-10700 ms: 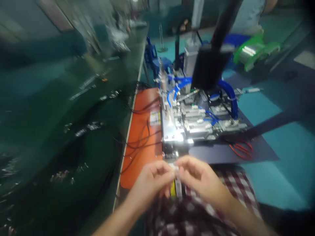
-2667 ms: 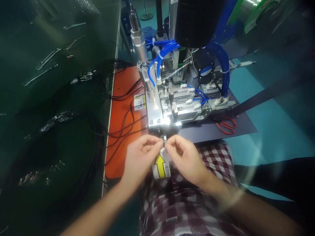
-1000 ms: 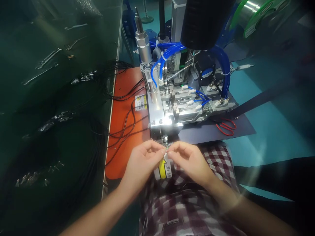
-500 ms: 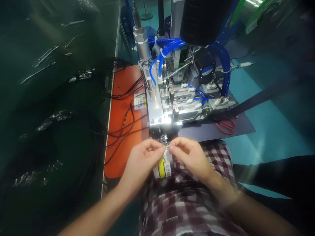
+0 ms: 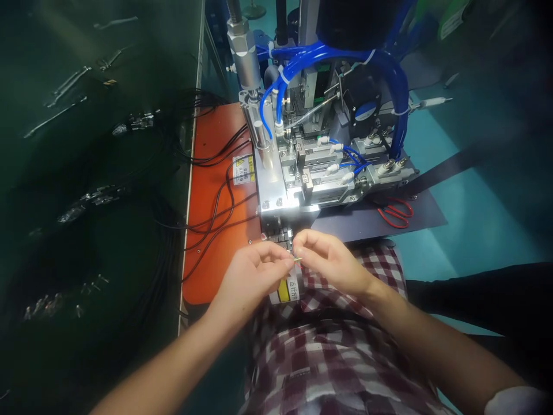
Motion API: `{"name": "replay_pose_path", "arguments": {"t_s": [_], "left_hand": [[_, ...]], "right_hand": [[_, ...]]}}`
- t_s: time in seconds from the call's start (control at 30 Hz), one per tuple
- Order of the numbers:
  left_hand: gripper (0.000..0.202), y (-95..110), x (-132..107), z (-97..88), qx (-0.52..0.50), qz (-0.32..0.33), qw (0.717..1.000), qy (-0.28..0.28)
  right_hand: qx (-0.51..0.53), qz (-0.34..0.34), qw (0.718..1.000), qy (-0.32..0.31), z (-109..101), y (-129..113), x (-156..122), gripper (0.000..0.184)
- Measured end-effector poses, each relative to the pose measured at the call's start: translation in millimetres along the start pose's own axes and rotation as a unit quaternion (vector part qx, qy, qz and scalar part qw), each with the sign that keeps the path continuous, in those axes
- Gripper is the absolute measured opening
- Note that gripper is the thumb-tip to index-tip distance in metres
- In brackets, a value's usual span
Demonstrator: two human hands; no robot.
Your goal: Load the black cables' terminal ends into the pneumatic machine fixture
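My left hand (image 5: 256, 271) is closed in a pinch, thumb against forefinger, on thin coloured wires (image 5: 298, 259). A greenish-yellow strand and a bit of red show between the fingertips. Opposite it, my right hand (image 5: 332, 259) pinches at the same wires, its fingertips almost touching the left ones. Most of what the fingers grip is hidden. Just beyond the hands is the front of a metal machine (image 5: 276, 187) with a small dark track (image 5: 280, 237). Below the fingers a label with a yellow arrow (image 5: 283, 291) is partly covered.
Blue air hoses (image 5: 319, 53) arch over the machine. Black cables (image 5: 224, 196) cross the orange plate (image 5: 207, 230). Red-handled scissors or pliers (image 5: 396, 213) lie on the grey board to the right. Cable bundles with metal connectors (image 5: 103, 196) lie on the dark table at left.
The camera view has shifted slightly. My hands stay together; the right fingers have turned a little, and the greenish-yellow strand shows more plainly between the fingertips.
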State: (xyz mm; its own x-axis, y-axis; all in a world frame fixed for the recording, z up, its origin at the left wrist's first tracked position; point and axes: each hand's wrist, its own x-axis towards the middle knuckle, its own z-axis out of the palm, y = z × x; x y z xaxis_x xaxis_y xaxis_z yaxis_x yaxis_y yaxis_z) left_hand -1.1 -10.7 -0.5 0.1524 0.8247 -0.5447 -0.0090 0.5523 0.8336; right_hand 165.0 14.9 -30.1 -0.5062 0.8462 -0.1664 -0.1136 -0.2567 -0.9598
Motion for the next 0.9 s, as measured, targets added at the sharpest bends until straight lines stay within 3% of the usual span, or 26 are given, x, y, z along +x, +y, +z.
{"name": "replay_pose_path", "arguments": {"t_s": [0.2, 0.4, 0.6, 0.9], "left_hand": [[0.02, -4, 2, -0.3, -0.015, 0.012, 0.999, 0.031], [0.02, -3, 2, -0.6, -0.021, 0.013, 0.999, 0.039], [0.019, -5, 0, 1.3, -0.035, 0.024, 0.998, 0.056], [0.018, -7, 0, 4.5, -0.07, 0.042, 0.995, 0.063]], "right_hand": [[-0.035, 0.034, 0.994, 0.093, 7, -3, -7, 0.016], [-0.016, 0.026, 0.992, 0.12, 15, -1, -5, 0.011], [0.06, 0.054, 0.988, 0.13, 20, 0, -2, 0.009], [0.078, 0.087, 0.982, 0.15, 23, -4, -2, 0.014]]}}
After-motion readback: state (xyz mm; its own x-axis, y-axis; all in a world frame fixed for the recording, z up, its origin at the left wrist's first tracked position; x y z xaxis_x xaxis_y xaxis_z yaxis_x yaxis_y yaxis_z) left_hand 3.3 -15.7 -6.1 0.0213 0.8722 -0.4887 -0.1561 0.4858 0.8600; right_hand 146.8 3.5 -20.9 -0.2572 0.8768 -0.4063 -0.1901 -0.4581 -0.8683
